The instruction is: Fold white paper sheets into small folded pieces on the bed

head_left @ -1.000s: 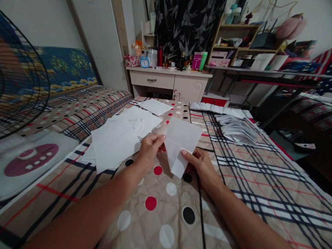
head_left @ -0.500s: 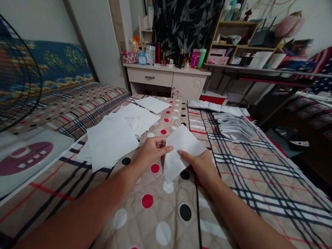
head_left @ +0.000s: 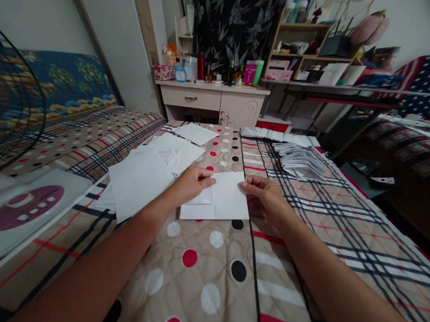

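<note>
A partly folded sheet of white paper [head_left: 231, 198] is held low over the bedspread, between my two hands. My left hand [head_left: 193, 184] pinches its left side, thumb on top, where a smaller folded layer overlaps the sheet. At the right edge, my right hand [head_left: 264, 193] grips the paper between thumb and fingers. Loose white sheets [head_left: 139, 183] lie in an uneven pile to the left of my left hand, some with faint print. To the right, a fanned stack of folded papers [head_left: 298, 161] rests on the plaid part of the bedspread.
Behind that stack lies a long row of folded white papers [head_left: 280, 135]. A clear plastic bag with a purple print [head_left: 73, 186] is at the left, near a fan [head_left: 37, 93]. A cluttered white dresser [head_left: 191, 96] stands beyond the bed.
The paper has turned from a slanted position to nearly square with me, its folded layer now at the left. My left hand has shifted slightly left, my right hand to the right edge.
</note>
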Motion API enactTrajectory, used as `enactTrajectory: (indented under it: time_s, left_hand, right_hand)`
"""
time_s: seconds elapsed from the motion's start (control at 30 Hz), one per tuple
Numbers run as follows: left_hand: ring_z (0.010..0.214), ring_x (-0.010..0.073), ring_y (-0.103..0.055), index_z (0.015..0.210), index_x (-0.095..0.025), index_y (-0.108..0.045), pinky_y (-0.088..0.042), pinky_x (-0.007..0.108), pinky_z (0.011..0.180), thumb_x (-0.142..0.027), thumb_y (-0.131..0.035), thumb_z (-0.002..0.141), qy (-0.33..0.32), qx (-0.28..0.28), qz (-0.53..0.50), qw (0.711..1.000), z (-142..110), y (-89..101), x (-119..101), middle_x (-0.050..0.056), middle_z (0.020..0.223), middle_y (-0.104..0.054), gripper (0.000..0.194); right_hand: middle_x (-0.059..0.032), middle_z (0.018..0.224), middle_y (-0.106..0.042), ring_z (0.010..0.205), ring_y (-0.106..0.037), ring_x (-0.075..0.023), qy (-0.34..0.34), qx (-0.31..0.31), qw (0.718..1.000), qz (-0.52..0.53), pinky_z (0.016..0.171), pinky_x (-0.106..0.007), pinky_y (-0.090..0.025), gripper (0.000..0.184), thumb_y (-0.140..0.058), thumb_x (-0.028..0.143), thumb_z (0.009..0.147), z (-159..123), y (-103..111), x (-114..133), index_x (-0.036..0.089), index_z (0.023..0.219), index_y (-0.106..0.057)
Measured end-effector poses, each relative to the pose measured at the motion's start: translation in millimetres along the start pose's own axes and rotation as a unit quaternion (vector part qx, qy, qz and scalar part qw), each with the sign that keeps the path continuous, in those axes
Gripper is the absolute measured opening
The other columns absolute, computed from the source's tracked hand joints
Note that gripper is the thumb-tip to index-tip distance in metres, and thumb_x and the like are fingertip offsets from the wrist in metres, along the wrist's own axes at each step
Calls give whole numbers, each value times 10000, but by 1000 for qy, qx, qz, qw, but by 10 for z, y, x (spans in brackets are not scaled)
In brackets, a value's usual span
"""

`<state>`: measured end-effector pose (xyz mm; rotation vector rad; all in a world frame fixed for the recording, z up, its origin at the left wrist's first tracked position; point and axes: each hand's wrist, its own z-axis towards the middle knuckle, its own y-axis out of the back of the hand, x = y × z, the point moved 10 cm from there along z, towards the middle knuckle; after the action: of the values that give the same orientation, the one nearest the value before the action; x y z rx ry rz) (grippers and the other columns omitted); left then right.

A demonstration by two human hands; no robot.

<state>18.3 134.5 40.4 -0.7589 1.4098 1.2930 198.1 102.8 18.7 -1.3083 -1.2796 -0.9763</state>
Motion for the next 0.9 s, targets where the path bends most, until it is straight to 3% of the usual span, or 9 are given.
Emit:
enactTrajectory:
  time_s: [0.13, 0.23, 0.33, 0.47, 0.57, 0.7, 0.9]
  left_hand:
    - [722, 181, -632, 921, -197, -766, -478, 271, 650, -232, -674, 725, -22, 21, 53, 998, -38, -151, 50, 20, 823, -732, 220]
    - [679, 157, -597, 1127, -196, -705, -477, 271, 628, -241, -733, 705, -42, -18, 121, 992, -107, -186, 130, 36, 851, -704, 425]
    - [790, 164, -606, 1179, -227, -673, -506, 297, 704, -223, -800, 650, -103, -40, 197, 974, -169, -182, 51, 65, 1061, -659, 543]
    - [1021, 215, -584, 1002, -265, -740, -482, 404, 924, -185, -761, 719, -229, -11, 268, 936, -262, -257, -219, 49, 1085, -662, 295]
    - [1039, 217, -570, 971, -266, -747, -482, 426, 937, -131, -645, 818, -293, 44, 292, 909, -337, -413, -323, 43, 1064, -705, 229]
    - [994, 210, -586, 1053, -280, -729, -513, 404, 892, -69, -530, 855, -293, 88, 311, 900, -369, -553, -251, 36, 1131, -710, 351]
    - [1054, 202, -589, 1186, -272, -662, -500, 396, 941, -52, -477, 861, -276, 110, 331, 896, -407, -548, -120, 35, 1249, -658, 433]
  right_hand:
    - [15, 638, -648, 516, -547, -112, 39, -6, 999, -34, 500, -227, -414, 290, -810, 344, 566, 54, 21, -20, 180, 718, -625]
    - [15, 643, -631, 559, -548, -126, 95, -28, 986, -138, 535, -242, -414, 234, -775, 307, 599, 75, 60, -15, 179, 701, -607]
    - [26, 638, -598, 567, -517, -125, 146, -57, 957, -244, 527, -238, -384, 160, -717, 277, 656, 49, 75, 25, 186, 743, -618]
    - [24, 644, -587, 574, -501, -128, 177, -75, 932, -308, 541, -244, -377, 139, -681, 290, 693, 11, 62, 68, 191, 775, -628]
    - [11, 674, -615, 592, -528, -139, 174, -80, 929, -317, 557, -250, -394, 167, -688, 303, 686, 23, 76, 53, 192, 799, -634]
    - [10, 678, -626, 584, -539, -140, 171, -81, 927, -325, 556, -253, -399, 154, -689, 280, 681, 43, 94, 22, 197, 800, -638]
    - [-11, 736, -637, 639, -556, -142, 223, -79, 895, -379, 600, -254, -414, 103, -645, 226, 737, -88, -15, 148, 189, 828, -675]
